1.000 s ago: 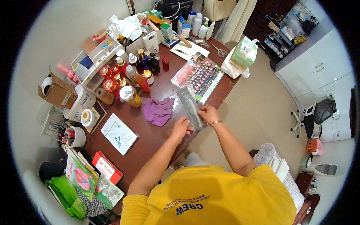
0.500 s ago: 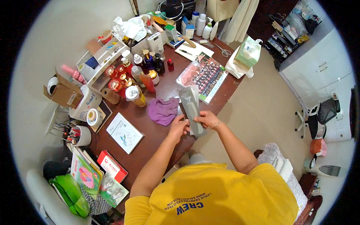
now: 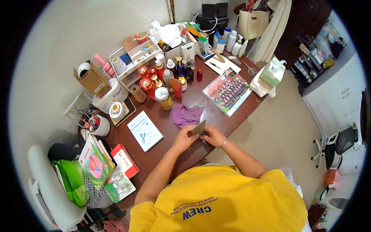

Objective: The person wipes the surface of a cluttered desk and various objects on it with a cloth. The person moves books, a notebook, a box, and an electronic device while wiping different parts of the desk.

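A flat grey piece (image 3: 199, 127), long and thin, stands tilted between my hands at the table's near right edge. Seen steeply from above, it looks short, and I cannot tell its exact kind. My left hand (image 3: 184, 138) is closed on its left side. On the other side my right hand (image 3: 213, 137) pinches it, thumb toward the middle. Just beyond the fingers lies a crumpled purple cloth (image 3: 187, 115). Left of my left hand is a white booklet (image 3: 145, 130) with a blue design.
Bottles and jars (image 3: 158, 77) crowd the back of the brown table (image 3: 170, 152). A group photo (image 3: 228, 92) lies at the right, near scissors (image 3: 250, 69) and a green tissue pack (image 3: 273, 73). Books (image 3: 94, 162) and a red-and-white box (image 3: 125, 160) sit at the left.
The grey piece lay stretched out away from me with a pale sheet beside it; now it is tipped up between both hands. My head view has shifted, moving the table rightward in the picture.
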A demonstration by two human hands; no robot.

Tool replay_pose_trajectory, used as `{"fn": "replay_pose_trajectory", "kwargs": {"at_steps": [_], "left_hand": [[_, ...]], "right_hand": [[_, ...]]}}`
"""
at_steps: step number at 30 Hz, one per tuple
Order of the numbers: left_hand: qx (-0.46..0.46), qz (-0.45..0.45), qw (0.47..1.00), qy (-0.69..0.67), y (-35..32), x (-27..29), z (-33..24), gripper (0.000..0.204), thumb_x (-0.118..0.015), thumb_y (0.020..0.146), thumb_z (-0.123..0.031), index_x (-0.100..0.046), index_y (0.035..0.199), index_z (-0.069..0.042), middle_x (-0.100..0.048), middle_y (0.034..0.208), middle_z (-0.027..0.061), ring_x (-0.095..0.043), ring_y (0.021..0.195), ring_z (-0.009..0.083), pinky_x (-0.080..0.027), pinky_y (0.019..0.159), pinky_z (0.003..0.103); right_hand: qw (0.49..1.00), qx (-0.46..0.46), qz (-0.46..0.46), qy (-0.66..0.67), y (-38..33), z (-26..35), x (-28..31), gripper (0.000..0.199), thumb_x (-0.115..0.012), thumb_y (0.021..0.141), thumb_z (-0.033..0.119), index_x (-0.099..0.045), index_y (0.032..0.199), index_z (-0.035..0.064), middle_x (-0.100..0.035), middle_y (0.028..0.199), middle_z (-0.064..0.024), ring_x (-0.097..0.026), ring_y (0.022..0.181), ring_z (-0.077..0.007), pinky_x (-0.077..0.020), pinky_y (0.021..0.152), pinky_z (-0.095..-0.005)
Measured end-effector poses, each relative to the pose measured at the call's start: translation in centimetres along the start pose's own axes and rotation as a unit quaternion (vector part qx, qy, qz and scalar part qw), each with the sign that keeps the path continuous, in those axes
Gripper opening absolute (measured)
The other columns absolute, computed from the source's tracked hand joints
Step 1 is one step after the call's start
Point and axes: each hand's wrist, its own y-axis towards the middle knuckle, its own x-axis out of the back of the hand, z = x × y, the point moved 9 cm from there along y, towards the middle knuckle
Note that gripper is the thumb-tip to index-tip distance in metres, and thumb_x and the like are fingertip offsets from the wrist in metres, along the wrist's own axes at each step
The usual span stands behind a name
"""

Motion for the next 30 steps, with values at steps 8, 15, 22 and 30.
{"fn": "replay_pose_trajectory", "kwargs": {"at_steps": [8,15,22,30], "left_hand": [[0.081,0.006,0.995,0.064,0.3,2.7,-0.9,0.024,-0.059,0.083,-0.016,-0.061,0.101,-0.001,-0.063,0.089,0.0138,-0.059,0.083,0.0227,-0.046,0.075,0.035],[0.081,0.080,0.976,0.187,1.4,3.1,-3.4,0.030,-0.054,0.084,-0.017,-0.052,0.110,-0.002,-0.058,0.100,0.0211,-0.055,0.095,0.0390,-0.044,0.082,0.042],[0.086,-0.089,0.989,0.086,1.5,7.4,-3.4,0.044,-0.058,0.083,-0.016,-0.047,0.123,-0.003,-0.053,0.108,0.0134,-0.057,0.077,0.0167,-0.046,0.071,0.030],[0.102,-0.303,0.944,-0.086,-0.4,16.6,0.1,0.039,-0.056,0.083,-0.004,-0.049,0.121,-0.003,-0.057,0.106,0.0076,-0.054,0.076,0.0088,-0.047,0.067,0.023]], "right_hand": [[0.994,-0.103,0.021,-0.011,1.3,4.1,2.2,0.042,-0.069,0.077,0.022,-0.055,0.111,0.0011,-0.062,0.091,-0.0125,-0.059,0.079,-0.0185,-0.0479,0.071,-0.0306],[0.991,-0.037,0.109,0.063,6.4,7.7,2.0,0.026,-0.064,0.081,0.014,-0.062,0.105,0.0043,-0.063,0.082,-0.0033,-0.055,0.067,-0.0085,-0.0463,0.060,-0.0262],[0.989,0.075,0.127,0.029,14.1,14.6,7.1,0.028,-0.064,0.080,0.017,-0.059,0.102,0.0013,-0.064,0.093,-0.0081,-0.060,0.070,-0.0208,-0.0492,0.066,-0.0347],[0.973,0.162,-0.024,0.165,35.5,24.7,16.7,0.017,-0.062,0.084,0.015,-0.059,0.094,0.0010,-0.062,0.078,-0.0043,-0.058,0.065,-0.0110,-0.0481,0.057,-0.0259]]}}
